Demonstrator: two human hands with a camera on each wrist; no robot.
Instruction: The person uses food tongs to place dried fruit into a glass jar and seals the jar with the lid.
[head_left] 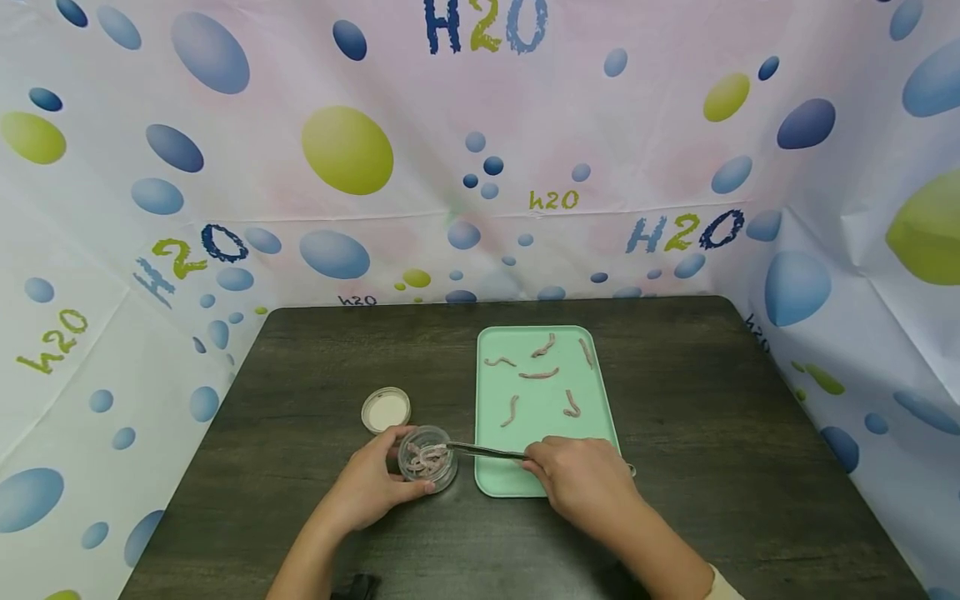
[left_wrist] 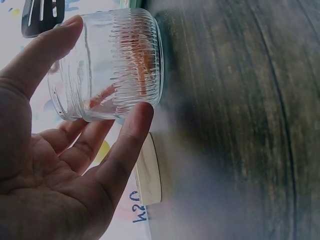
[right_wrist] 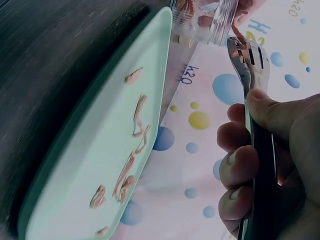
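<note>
Plainly, the right grip [head_left: 583,482] holds a fork [head_left: 487,451] crosswise, pointing leftward at the mouth of the jar [left_wrist: 100,65] the left grip [head_left: 371,483] clasps beside the tray [head_left: 540,407]; whether it's caught anything, I can't tell.

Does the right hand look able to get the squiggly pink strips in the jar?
Probably yes. The lid lies on the table, leaving the glass jar open, and the right hand holds a metal utensil whose tip is at its mouth, by the pink strips.
</note>
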